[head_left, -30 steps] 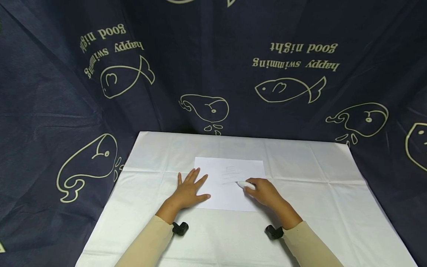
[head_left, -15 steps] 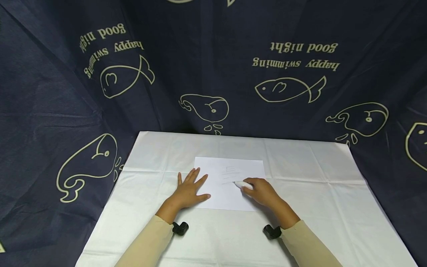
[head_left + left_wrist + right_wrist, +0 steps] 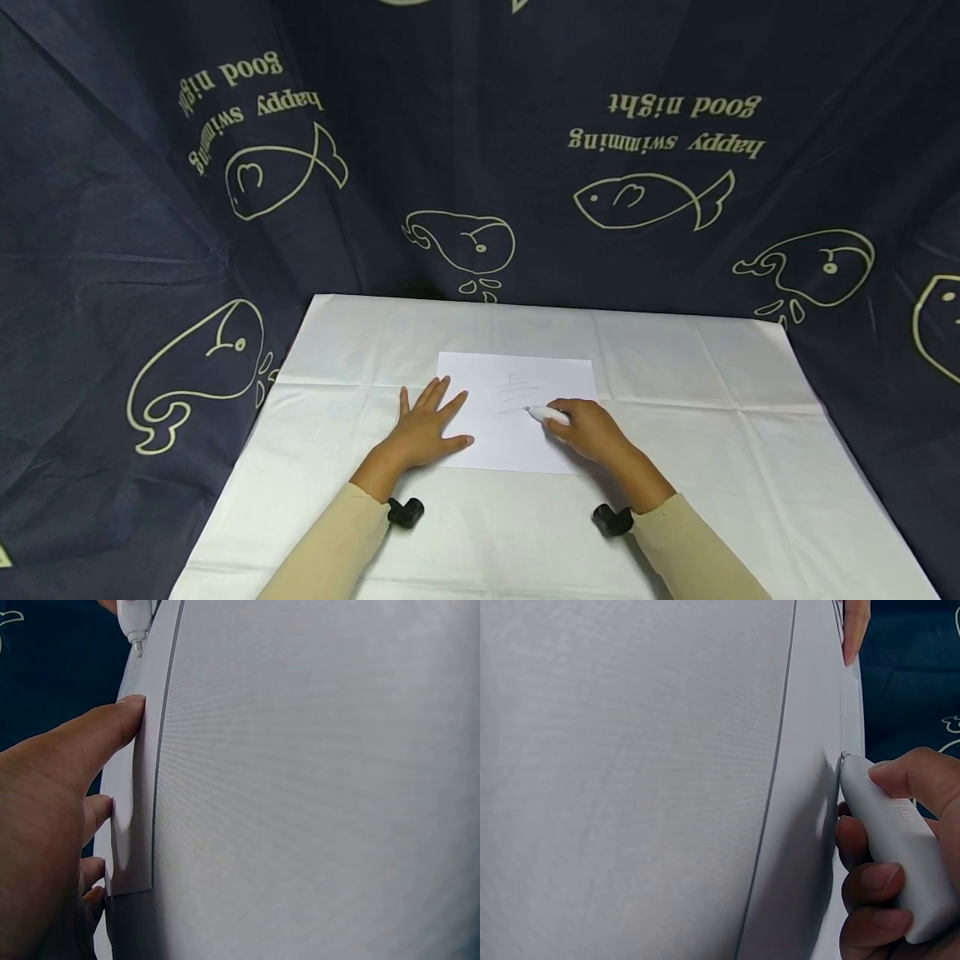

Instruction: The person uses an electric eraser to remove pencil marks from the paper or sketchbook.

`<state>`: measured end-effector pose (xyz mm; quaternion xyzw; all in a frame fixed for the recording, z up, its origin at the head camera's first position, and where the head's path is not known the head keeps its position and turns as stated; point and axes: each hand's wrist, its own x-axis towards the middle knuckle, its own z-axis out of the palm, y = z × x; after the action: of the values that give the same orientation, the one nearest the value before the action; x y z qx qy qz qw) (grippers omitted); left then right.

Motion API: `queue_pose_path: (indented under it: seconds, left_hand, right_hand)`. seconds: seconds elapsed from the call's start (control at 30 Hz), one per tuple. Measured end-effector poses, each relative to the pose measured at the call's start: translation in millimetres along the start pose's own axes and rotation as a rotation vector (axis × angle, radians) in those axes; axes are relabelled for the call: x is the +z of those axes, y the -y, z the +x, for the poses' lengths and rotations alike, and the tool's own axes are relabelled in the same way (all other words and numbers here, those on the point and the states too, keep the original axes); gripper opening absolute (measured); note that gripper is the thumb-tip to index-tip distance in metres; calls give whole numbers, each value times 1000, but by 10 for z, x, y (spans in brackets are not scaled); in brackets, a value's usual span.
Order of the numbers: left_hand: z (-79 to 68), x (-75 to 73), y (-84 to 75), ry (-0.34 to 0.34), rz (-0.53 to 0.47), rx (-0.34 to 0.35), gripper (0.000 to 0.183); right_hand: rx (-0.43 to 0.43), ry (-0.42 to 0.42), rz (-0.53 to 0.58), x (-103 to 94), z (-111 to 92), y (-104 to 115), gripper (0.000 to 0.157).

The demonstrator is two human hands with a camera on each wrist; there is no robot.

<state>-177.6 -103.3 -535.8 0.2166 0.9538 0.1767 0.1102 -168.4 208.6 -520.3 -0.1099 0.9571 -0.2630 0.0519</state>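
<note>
A white sheet of paper [image 3: 480, 450] lies on the cloth-covered table, with an E-like mark and several thin lines drawn on it. My left hand [image 3: 420, 435] rests on the paper's left side, fingers spread. My right hand [image 3: 592, 432] grips a thick white pen-shaped tool [image 3: 553, 415]; its exact kind is unclear. In the right wrist view, fingers and thumb wrap the tool's smooth body [image 3: 892, 832], and its small metal tip is at the paper's surface. The left wrist view shows the same tool [image 3: 136, 618] beyond my left thumb [image 3: 112, 729].
A white cloth [image 3: 690, 467] with fold creases covers the table. Behind and beside it hangs a dark blue curtain [image 3: 450, 133] printed with fish, whales and upside-down lettering. A small black wrist camera [image 3: 406, 513] sits at the left cuff, and another black camera [image 3: 612, 520] at the right.
My right hand and the white pen-shaped tool shifted slightly left over the paper between one second and half a second ago, then stayed nearly still. The left hand has kept its place.
</note>
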Motion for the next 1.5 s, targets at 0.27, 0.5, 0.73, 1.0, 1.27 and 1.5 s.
queue_pose_path:
  seconds: [0.27, 0.5, 0.73, 1.0, 1.27, 1.5]
  left_hand:
    - [6, 6, 2, 2, -1, 0, 82]
    - [2, 14, -2, -13, 0, 5, 82]
    - [-4, 12, -1, -13, -1, 10, 82]
    - [-3, 2, -6, -9, -2, 7, 82]
    - [-9, -19, -17, -7, 2, 9, 81]
    - [-15, -28, -24, -17, -2, 11, 79]
  right_hand:
    - [4, 4, -11, -25, -5, -15, 25]
    - [-6, 7, 0, -2, 9, -5, 25]
    - [6, 5, -12, -2, 10, -7, 26]
    - [8, -4, -24, -22, 1, -31, 25]
    - [30, -11, -15, -42, -10, -43, 28]
    - [17, -9, -6, -41, -31, -36, 26]
